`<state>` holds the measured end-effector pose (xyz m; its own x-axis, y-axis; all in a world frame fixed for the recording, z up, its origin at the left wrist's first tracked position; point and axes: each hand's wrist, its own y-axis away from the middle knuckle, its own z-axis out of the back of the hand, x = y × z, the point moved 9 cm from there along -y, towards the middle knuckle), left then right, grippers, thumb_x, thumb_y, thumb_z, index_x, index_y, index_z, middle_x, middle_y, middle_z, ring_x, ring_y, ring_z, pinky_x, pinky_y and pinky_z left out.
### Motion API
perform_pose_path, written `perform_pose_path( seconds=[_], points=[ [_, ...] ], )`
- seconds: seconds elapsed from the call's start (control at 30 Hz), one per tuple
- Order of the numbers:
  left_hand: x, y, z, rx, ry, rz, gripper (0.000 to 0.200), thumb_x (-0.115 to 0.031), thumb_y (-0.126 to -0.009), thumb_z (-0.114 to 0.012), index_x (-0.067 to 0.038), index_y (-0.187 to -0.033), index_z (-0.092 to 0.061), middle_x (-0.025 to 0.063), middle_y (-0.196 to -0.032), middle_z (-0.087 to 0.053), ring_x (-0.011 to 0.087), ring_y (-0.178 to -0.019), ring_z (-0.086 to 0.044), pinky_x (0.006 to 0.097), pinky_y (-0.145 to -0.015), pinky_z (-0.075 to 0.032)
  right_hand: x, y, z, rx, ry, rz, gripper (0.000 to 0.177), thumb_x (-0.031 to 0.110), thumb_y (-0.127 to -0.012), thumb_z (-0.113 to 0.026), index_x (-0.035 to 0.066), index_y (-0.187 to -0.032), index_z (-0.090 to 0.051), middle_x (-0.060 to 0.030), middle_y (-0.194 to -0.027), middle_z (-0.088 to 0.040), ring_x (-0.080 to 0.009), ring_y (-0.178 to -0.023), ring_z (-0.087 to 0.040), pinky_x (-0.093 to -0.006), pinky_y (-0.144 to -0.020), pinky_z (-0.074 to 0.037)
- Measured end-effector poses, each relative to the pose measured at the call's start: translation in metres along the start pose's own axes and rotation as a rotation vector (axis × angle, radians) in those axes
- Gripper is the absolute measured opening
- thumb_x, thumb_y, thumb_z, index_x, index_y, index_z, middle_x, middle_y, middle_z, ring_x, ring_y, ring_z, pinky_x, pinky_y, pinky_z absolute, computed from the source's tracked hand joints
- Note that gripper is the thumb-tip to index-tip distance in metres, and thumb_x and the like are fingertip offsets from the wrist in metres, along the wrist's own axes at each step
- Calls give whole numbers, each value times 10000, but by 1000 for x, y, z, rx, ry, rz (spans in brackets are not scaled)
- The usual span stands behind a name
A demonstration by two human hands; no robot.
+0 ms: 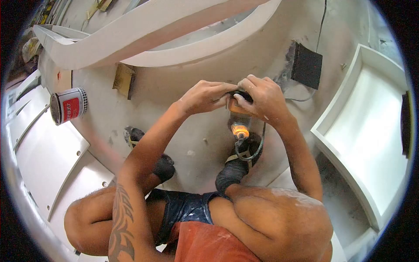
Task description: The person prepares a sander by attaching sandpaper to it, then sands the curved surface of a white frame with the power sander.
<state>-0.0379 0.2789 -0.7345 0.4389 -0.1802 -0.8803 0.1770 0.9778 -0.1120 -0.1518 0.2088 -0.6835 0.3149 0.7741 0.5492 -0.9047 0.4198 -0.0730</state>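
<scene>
An orange and black electric sander (238,108) is held up in front of me, its corded end pointing back toward my body. My right hand (267,99) is closed round its far end, thumb bent over the dark top. From the other side my left hand (208,96) meets it, fingers pressed together at the edge of the dark pad. Their fingertips nearly touch, and what lies between them is partly hidden. A dark cord (261,146) loops down from the sander near my shoe.
A large curved white frame (148,32) spans the far side. A paint can (70,105) lies tilted at left, near white panels (48,148). A black sanding block (307,66) and a wooden block (124,81) rest on the floor. At right stands a white tray-like piece (336,102).
</scene>
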Motion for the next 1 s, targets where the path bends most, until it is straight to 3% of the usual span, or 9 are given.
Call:
perform_pose_path(
  seconds=[0.23,0.4,0.53,0.6,0.67,0.8,1.0],
  points=[
    [3,-1,2,3,-56,44,478,-3,-869,-715,-104,-1334,-674,155,-1184,-754,355,-968,-763,436,-846,-636,9,-1,-7,-16,126,46,197,251,-875,-746,139,-1015,-664,-56,-888,-612,-259,-818,-678,-411,-752,-498],
    [-3,-2,4,175,-107,-107,481,-52,-913,-732,-135,-1381,-653,138,-1233,-743,375,-999,-748,469,-844,-629,5,3,-2,-27,123,44,178,263,-885,-746,139,-990,-672,-48,-877,-595,-251,-825,-656,-414,-743,-492],
    [-5,-3,5,156,-94,-167,482,-61,-926,-727,-140,-1394,-647,143,-1250,-737,394,-1019,-736,481,-848,-626,-4,6,-3,43,6,89,166,230,-877,-763,122,-969,-678,-55,-865,-588,-260,-810,-637,-412,-740,-495],
    [-4,-4,5,156,-69,-163,473,-67,-931,-729,-142,-1391,-650,153,-1253,-735,408,-1011,-732,475,-851,-630,-1,6,-3,41,-10,95,165,193,-865,-782,103,-962,-683,-61,-860,-593,-265,-789,-632,-408,-740,-500],
    [-3,-3,4,146,-76,-127,470,-58,-925,-726,-139,-1382,-654,154,-1234,-740,405,-999,-736,472,-849,-632,5,4,-2,-7,104,38,187,257,-870,-757,140,-991,-675,-61,-850,-580,-277,-792,-644,-423,-755,-497],
    [1,-1,1,114,-94,2,464,-33,-879,-719,-113,-1334,-670,148,-1172,-757,391,-962,-745,467,-834,-631,13,-3,0,-73,120,70,202,255,-854,-755,137,-994,-670,-67,-855,-597,-281,-803,-663,-412,-781,-511],
    [-4,-6,5,104,-113,17,449,-39,-821,-736,-73,-1265,-679,152,-1117,-758,375,-914,-745,452,-803,-615,9,-12,-11,83,112,74,217,255,-844,-740,133,-1010,-674,-67,-882,-633,-276,-860,-695,-416,-817,-516]
  ],
)
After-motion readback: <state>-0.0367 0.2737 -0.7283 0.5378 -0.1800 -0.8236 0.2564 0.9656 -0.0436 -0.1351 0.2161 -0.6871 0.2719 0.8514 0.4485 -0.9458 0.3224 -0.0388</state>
